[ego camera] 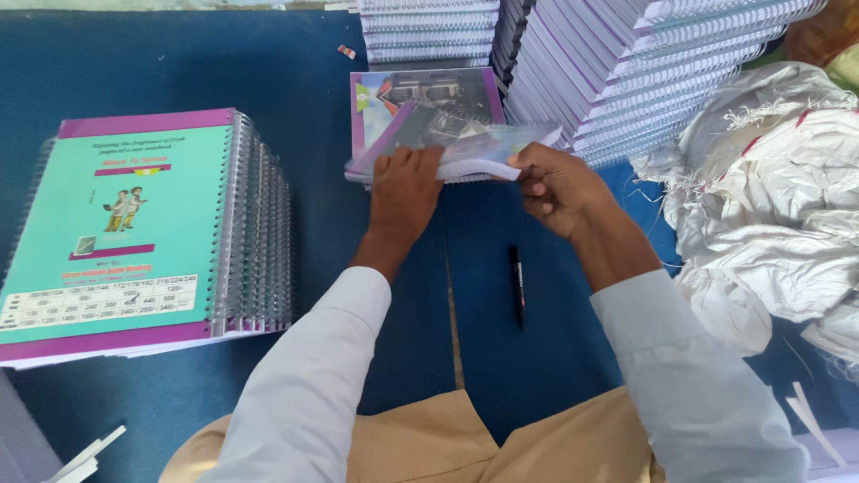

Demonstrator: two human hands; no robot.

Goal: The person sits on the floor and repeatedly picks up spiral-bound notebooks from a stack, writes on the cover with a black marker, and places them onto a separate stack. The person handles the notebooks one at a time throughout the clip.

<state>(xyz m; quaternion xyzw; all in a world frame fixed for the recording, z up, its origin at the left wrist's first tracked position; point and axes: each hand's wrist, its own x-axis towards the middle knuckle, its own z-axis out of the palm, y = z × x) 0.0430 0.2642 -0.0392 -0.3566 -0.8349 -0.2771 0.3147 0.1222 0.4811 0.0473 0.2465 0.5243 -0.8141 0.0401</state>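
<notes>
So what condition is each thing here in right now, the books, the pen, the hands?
Left hand: gripping the notebook's near edge.
Right hand: pinching the same edge.
Notebook: closed, flat, its clear cover lifted.
Teal-covered stack: closed, neatly piled.
Leaning stacks: closed, tilted.
Black pen: lying loose, untouched.
White sacking: crumpled.

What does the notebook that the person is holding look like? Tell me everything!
The notebook is spiral-bound, with a glossy cover, purple at the edges around a dark picture. It lies flat on the blue cloth, just in front of tall notebook stacks. Its near edge shows white pages, slightly lifted and blurred. The left hand presses its fingers on that edge; the right hand pinches the near right corner. The wire binding seems to run along the near edge.
</notes>
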